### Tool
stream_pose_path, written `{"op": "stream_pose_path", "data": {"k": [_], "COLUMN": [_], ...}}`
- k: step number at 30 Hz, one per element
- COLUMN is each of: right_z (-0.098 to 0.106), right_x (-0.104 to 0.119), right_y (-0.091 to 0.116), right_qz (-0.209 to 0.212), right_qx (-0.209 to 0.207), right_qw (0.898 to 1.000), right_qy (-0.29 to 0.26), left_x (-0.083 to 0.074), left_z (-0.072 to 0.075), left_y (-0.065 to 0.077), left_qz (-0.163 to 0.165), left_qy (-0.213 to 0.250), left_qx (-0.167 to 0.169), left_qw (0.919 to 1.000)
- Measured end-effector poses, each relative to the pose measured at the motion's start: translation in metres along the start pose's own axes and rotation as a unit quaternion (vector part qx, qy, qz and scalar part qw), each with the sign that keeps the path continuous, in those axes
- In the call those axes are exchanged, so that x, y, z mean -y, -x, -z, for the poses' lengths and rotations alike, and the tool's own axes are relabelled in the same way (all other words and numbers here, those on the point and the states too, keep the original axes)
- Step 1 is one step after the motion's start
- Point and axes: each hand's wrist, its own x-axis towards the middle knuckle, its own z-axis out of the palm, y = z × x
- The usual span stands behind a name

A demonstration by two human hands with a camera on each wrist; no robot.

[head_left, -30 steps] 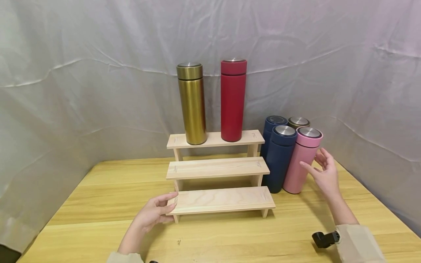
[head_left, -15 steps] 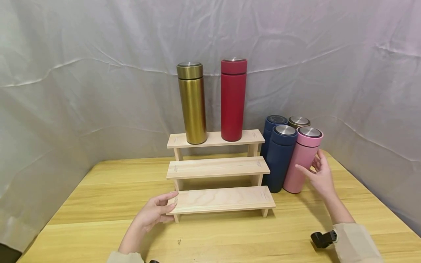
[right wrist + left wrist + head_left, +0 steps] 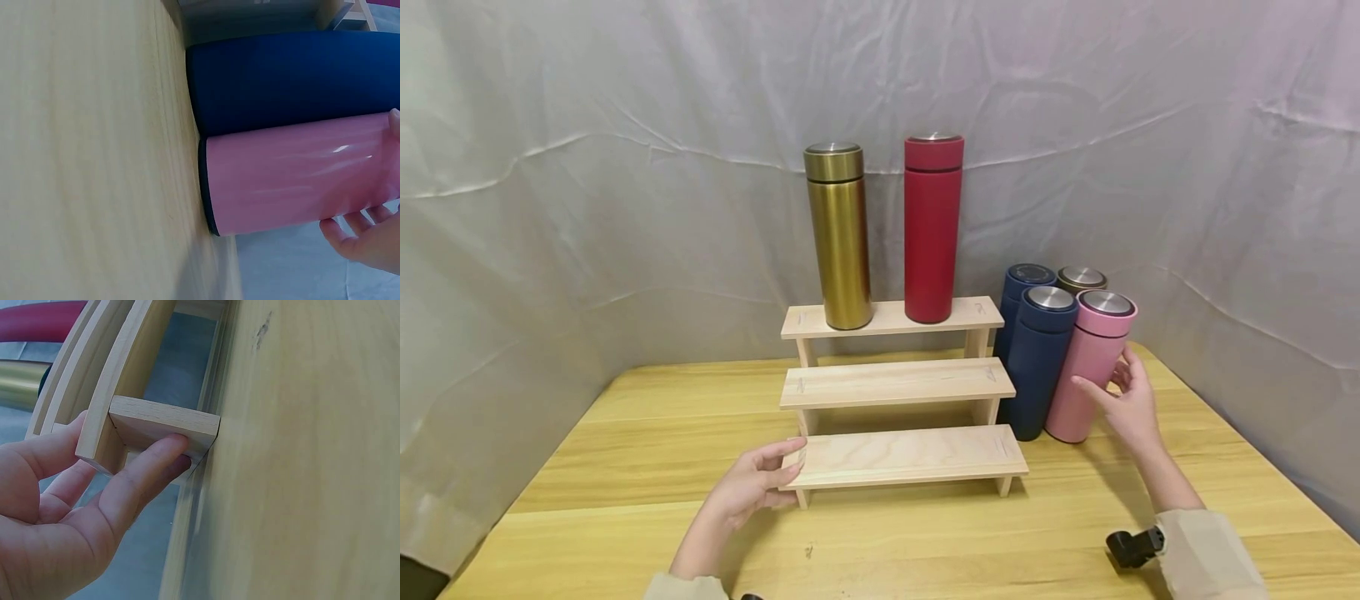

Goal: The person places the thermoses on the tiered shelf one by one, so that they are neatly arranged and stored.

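Observation:
At the left end of the lowest step, my left hand [image 3: 747,487] grips the three-tier wooden stand [image 3: 910,457]. The left wrist view shows its fingertips against the stand's short leg [image 3: 164,417]. My right hand [image 3: 1131,408] holds the upright pink thermos [image 3: 1084,383] around its lower body, thumb in front and fingers at the right side. Touching or nearly touching it on the left is a dark blue thermos [image 3: 1037,375]. A gold thermos [image 3: 838,250] and a red thermos [image 3: 931,242] stand on the top step.
Behind the front pair are another blue thermos [image 3: 1018,283] and a bronze-lidded one [image 3: 1081,277], both partly hidden. The wooden table [image 3: 880,550] carries everything. A grey cloth [image 3: 700,208] hangs behind and at the sides.
My right hand has moved slightly left and closed in around the pink thermos. The left hand, the stand and the bottles have stayed in place.

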Motion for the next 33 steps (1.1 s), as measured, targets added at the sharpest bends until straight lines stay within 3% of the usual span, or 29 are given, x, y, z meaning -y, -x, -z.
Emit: {"op": "stream_pose_path", "data": {"k": [5,12,17,20,23,30,33], "right_z": [0.001,0.002,0.002,0.004,0.008,0.015,0.018], "right_x": [0.009,0.073,0.092,0.087,0.060,-0.008,-0.013], "right_y": [0.003,0.021,0.026,0.024,0.014,-0.006,-0.007], "right_qz": [-0.009,-0.046,-0.050,-0.055,-0.053,-0.054,-0.053], "right_qx": [-0.017,-0.001,0.003,-0.005,-0.005,-0.011,-0.006], "right_qw": [0.999,0.998,0.998,0.997,0.997,0.990,0.992], "right_qy": [0.028,0.032,0.045,0.054,0.059,0.127,0.115], "left_x": [-0.001,-0.001,0.001,0.001,0.001,0.001,0.000], "left_z": [0.000,-0.001,0.000,0.001,0.001,0.001,0.000], "left_y": [0.000,0.000,0.000,0.000,0.001,0.000,0.000], "left_qz": [0.002,0.003,0.001,-0.002,-0.006,-0.001,0.004], "left_qy": [-0.001,0.001,0.000,-0.002,-0.004,-0.003,-0.002], "left_qx": [-0.003,-0.003,-0.002,0.000,0.002,-0.003,-0.009], "left_qw": [1.0000,1.0000,1.0000,1.0000,1.0000,1.0000,1.0000]}}
